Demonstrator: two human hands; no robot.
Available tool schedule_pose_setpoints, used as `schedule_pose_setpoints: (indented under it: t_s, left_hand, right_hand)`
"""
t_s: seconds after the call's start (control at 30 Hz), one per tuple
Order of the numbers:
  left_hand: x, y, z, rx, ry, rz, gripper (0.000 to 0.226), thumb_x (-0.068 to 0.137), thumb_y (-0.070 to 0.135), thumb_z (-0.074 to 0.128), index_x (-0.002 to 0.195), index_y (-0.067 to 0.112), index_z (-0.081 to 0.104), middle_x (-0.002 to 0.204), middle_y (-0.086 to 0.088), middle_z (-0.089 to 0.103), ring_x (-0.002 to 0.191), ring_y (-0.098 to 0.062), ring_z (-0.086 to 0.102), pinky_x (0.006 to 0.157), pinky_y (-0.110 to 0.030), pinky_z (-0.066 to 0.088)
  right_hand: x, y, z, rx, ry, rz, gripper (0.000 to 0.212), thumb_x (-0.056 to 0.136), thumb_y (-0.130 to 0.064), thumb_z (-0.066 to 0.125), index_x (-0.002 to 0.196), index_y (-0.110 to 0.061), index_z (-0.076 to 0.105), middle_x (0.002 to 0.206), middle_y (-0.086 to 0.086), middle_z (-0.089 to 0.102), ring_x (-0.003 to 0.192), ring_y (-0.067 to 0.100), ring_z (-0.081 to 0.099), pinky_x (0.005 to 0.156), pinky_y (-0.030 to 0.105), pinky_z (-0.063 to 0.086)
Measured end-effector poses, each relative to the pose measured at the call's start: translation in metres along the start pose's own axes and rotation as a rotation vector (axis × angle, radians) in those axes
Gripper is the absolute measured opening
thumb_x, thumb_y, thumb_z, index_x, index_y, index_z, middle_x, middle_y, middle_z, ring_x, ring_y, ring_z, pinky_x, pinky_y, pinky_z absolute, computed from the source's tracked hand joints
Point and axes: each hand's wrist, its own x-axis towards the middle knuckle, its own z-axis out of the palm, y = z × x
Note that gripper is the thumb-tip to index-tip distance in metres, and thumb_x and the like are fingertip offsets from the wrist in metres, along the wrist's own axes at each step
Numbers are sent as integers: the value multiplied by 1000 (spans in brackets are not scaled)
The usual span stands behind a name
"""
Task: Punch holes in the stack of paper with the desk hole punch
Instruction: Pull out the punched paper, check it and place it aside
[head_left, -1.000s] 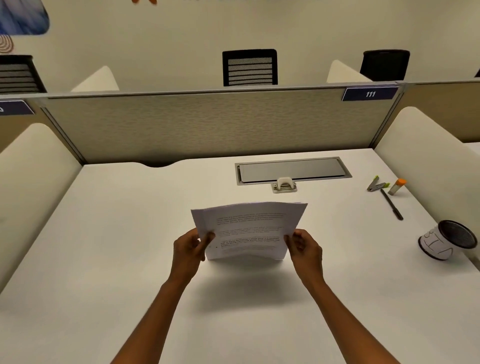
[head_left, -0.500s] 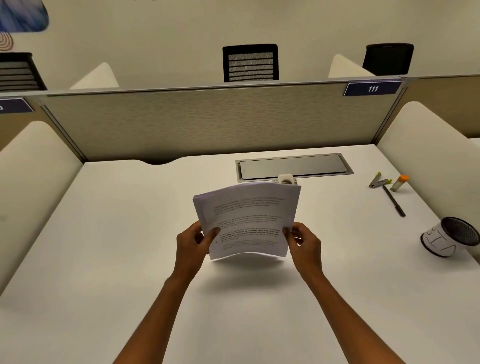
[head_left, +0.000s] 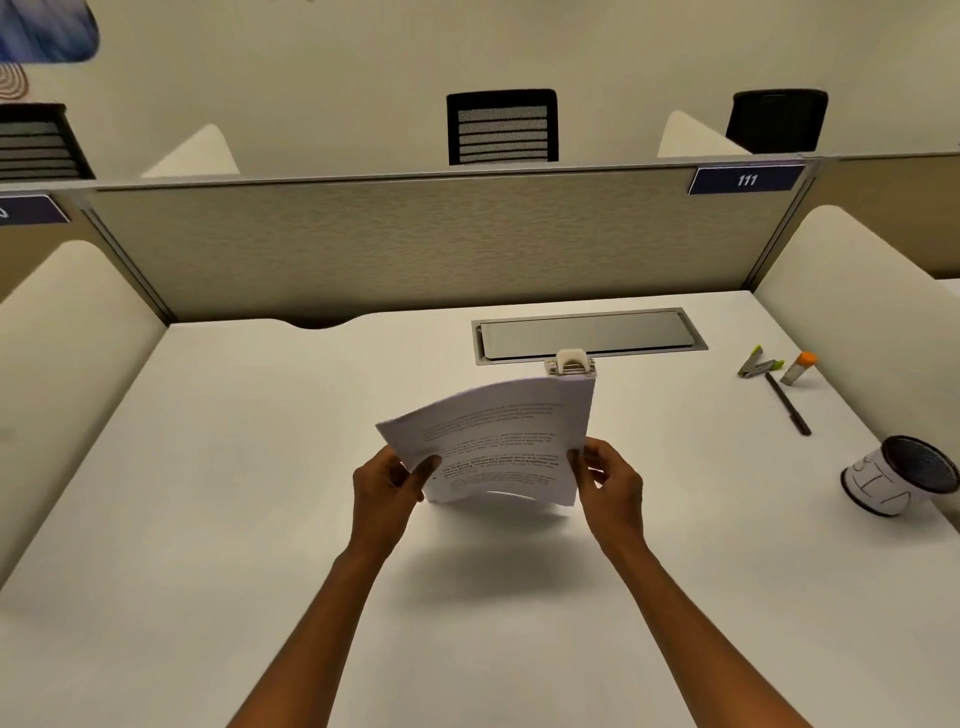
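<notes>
A stack of printed white paper (head_left: 498, 436) is held above the white desk (head_left: 260, 493), tilted with its far right corner raised. My left hand (head_left: 387, 486) pinches its near left corner, thumb on top. My right hand (head_left: 610, 480) grips its near right edge. The small white and metal desk hole punch (head_left: 570, 361) sits on the desk just beyond the paper's far right corner, in front of a grey cable hatch (head_left: 587, 335).
At the right lie a green-tipped staple remover (head_left: 756, 365), an orange-capped glue stick (head_left: 799, 367) and a dark pen (head_left: 787, 402). A black mesh cup (head_left: 904, 475) lies on its side near the right edge. Cushioned dividers and a fabric partition (head_left: 441, 244) enclose the desk.
Both hands have lifted the stack and turned it, so its right side now rises toward the hole punch while the left side dips. The paper's near edge has bowed.
</notes>
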Motion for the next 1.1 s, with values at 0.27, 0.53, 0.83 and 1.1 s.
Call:
schedule_pose_setpoints:
  t_s: [0.27, 0.53, 0.83, 1.1]
  left_hand:
    - [2, -5, 8, 28, -55, -27, 11, 92, 8, 64, 91, 18, 69, 78, 4, 72, 52, -11, 57, 52, -17, 48]
    - [34, 40, 13, 39, -23, 171, 19, 94, 7, 59, 83, 22, 65, 78, 6, 69, 57, -4, 62, 52, -15, 49]
    - [70, 102, 17, -75, 13, 386, 9, 94, 11, 62, 86, 14, 65, 74, 10, 67, 52, 0, 56, 50, -12, 43]
    - [67, 94, 23, -32, 11, 382, 9, 94, 15, 61, 91, 10, 68, 83, -2, 71, 55, 1, 58, 52, -12, 45]
  right_hand:
    - [8, 2, 5, -49, -50, 51, 19, 93, -25, 62, 112, -24, 66, 94, -6, 67, 86, 15, 62, 57, 3, 47]
    - [43, -43, -5, 59, 64, -51, 12, 94, -28, 60, 103, -21, 66, 93, -7, 69, 87, 17, 67, 63, 12, 53]
    - [78, -101, -27, 145, 194, -262, 13, 95, -22, 60, 93, -9, 64, 84, -6, 64, 66, -7, 58, 60, 6, 45]
    - [70, -91, -29, 152, 182, -204, 20, 96, -24, 59, 105, -8, 65, 100, 0, 69, 83, 8, 66, 70, 17, 55]
